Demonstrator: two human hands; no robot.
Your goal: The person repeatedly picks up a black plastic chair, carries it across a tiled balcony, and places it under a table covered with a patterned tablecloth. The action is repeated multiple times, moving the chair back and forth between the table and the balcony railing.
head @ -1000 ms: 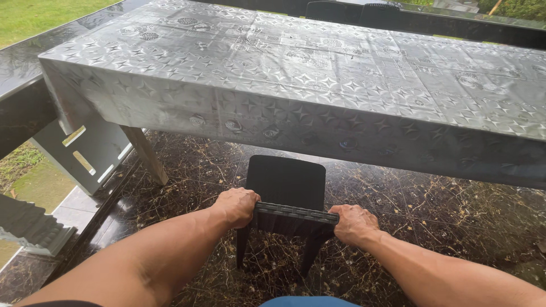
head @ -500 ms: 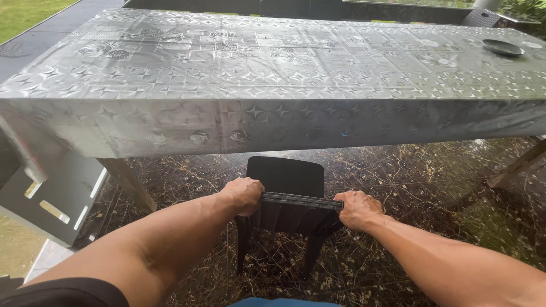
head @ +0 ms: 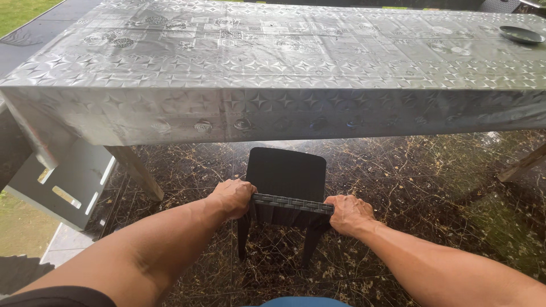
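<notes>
No packages, labels, signs or screens visible

1. Our left hand (head: 230,198) and right hand (head: 348,214) grip the woven backrest ends of a dark chair (head: 286,176).
2. Beyond our fingers (head: 245,190), a long table (head: 273,74) in patterned silver cloth.
3. Beneath them, dark marbled floor (head: 409,176).

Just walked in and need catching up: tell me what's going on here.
A person stands behind a black chair and grips the top of its woven backrest with both hands, the left hand at one end and the right hand at the other. The chair faces a long table draped in a shiny silver patterned cloth, its seat close to the table's edge. A dark shallow dish sits at the table's far right. The floor is dark veined marble.
</notes>
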